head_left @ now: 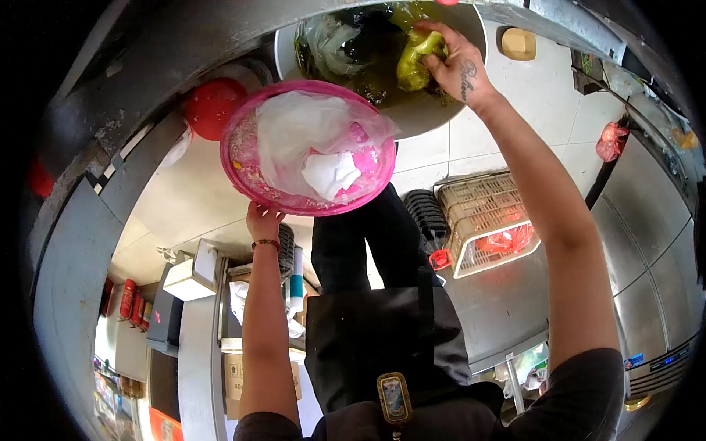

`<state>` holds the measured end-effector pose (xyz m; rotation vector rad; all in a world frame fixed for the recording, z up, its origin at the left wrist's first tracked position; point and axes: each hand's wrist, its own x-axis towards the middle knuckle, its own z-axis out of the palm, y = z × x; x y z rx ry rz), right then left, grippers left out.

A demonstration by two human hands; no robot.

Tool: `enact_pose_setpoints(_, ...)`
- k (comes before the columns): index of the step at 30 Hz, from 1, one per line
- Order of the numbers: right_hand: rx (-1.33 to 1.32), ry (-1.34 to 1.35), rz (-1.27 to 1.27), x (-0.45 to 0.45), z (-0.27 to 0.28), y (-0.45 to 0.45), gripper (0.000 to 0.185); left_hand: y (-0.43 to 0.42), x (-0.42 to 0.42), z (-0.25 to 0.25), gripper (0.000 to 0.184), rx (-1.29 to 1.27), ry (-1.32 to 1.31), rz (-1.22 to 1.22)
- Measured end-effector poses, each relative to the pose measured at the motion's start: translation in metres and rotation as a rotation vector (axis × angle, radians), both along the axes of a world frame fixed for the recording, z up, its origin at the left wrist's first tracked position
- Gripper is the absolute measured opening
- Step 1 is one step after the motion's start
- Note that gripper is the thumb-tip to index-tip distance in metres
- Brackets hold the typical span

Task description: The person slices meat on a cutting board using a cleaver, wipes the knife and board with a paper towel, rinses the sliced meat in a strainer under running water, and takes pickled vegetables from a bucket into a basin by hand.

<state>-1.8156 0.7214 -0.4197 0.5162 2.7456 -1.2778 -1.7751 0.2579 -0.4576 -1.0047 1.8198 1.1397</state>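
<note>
A round pink basin (239, 173) is held by its lower left rim in my left hand (265, 220). Inside it lie a clear plastic bag (294, 136), a crumpled white piece (331, 175) and pale crumbs. Behind the basin stands a large pale tub (434, 121) with dark contents and a clear bag (329, 44). My right hand (456, 66), over the tub's right side, has its fingers closed round a yellow-green vegetable (421, 60); I cannot make out what kind. The basin's back edge overlaps the tub's front rim.
To the right, a beige crate (482, 220) holds red bags beside stacked black baskets (426, 217). A red round object (213, 109) is left of the basin. A metal edge (184, 44) runs along the top. White boxes (195, 272) are at the lower left.
</note>
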Motion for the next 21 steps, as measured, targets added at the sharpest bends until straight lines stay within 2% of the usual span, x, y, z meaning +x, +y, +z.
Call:
enact_pose_setpoints(3, -0.047, -0.06, -0.043, 0.008, -0.003, 0.0, 0.045, -0.002, -0.001, 0.003, 0.033, 0.019, 0.013, 0.004)
enact_pose_setpoints(6, 0.045, -0.155, -0.333, 0.019, -0.014, -0.003, 0.043, 0.0, -0.005, 0.003, 0.03, 0.043, 0.024, 0.019)
enact_pose_setpoints(8, 0.084, -0.194, -0.379, 0.03, -0.024, -0.011, 0.042, 0.0, -0.003, -0.001, 0.031, 0.047, 0.019, -0.005)
enact_pose_setpoints(10, 0.079, -0.239, -0.414, 0.042, -0.032, -0.02, 0.041, -0.003, -0.001, -0.004, 0.042, 0.027, 0.007, -0.034)
enact_pose_setpoints(11, 0.202, -0.34, -0.316, 0.048, -0.039, -0.023, 0.04, -0.004, 0.001, -0.005, 0.042, 0.027, 0.005, -0.037)
enact_pose_setpoints(13, 0.281, -0.612, -0.106, 0.045, -0.017, -0.027, 0.034, -0.005, 0.0, -0.006, 0.042, 0.034, 0.022, -0.006)
enact_pose_setpoints(14, 0.281, -0.609, -0.112, 0.039, -0.013, -0.025, 0.034, -0.007, -0.002, -0.007, 0.042, 0.037, 0.026, -0.011)
enact_pose_setpoints(16, 0.405, -0.714, 0.447, 0.029, -0.007, -0.028, 0.026, -0.007, -0.004, 0.0, 0.043, 0.038, 0.009, -0.034)
enact_pose_setpoints(21, 0.423, -0.712, 0.644, 0.012, -0.003, -0.049, 0.018, -0.002, -0.013, 0.012, 0.04, -0.018, 0.026, -0.058)
